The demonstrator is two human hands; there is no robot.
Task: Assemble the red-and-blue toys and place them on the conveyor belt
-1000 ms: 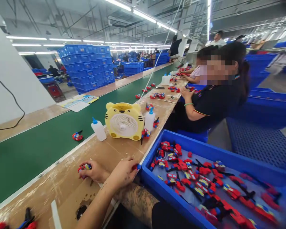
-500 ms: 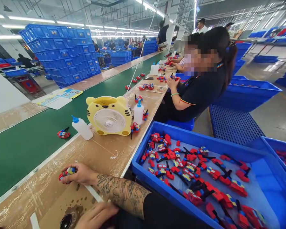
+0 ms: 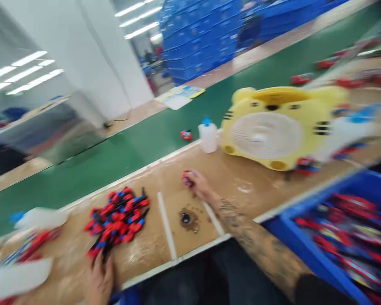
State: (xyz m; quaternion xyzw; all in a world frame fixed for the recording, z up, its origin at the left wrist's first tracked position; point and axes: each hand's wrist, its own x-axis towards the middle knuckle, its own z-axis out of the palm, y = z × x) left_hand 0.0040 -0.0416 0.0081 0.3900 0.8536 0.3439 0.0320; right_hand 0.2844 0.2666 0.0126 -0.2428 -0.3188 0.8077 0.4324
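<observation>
The picture is motion-blurred. My right hand (image 3: 197,183), on a tattooed forearm, rests on the brown worktable (image 3: 241,186) and is closed on a small red and blue toy piece (image 3: 187,178). My left hand (image 3: 100,275) sits at the bottom edge and touches the near end of a pile of red, blue and black toy parts (image 3: 117,218). The blur hides whether it grips one. Between my hands lies a cardboard mat with a dark round spot (image 3: 186,218).
A yellow tiger-shaped fan (image 3: 266,127) stands behind my right hand, with a white squeeze bottle (image 3: 208,135) beside it. Behind both runs a green conveyor belt (image 3: 114,156) carrying a red toy (image 3: 186,135). A blue bin (image 3: 292,235) of red parts sits at the right. Another bottle (image 3: 41,218) lies at the left.
The view has swung left and down, so the co-worker is out of sight. My left hand has gone to the parts pile. My right hand still holds the toy piece.
</observation>
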